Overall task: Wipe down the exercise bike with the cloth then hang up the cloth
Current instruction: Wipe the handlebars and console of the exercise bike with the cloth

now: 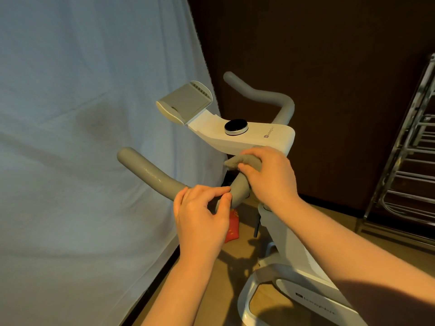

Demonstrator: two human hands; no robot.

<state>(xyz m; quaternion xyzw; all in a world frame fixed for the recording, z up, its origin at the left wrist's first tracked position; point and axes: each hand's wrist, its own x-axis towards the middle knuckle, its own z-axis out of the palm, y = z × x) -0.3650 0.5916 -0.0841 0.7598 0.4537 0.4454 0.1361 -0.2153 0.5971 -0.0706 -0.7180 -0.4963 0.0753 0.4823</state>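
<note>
A white exercise bike (266,135) with grey handlebars stands in front of me. Its console carries a round black knob (235,127) and a grey device holder (183,102). My right hand (270,175) grips a grey cloth (244,162) and presses it on the near left handlebar where it joins the console. My left hand (202,215) sits on the bend of that left handlebar (146,170), thumb and fingers pinched around the bar. The right handlebar (266,95) rises behind the console. The white frame (294,267) runs down at the lower right.
A pale sheet (82,137) hangs close on the left. A dark wall (317,55) is behind the bike. A metal drying rack (414,149) stands at the right edge. A red packet (233,227) lies on the wooden floor beneath the handlebar.
</note>
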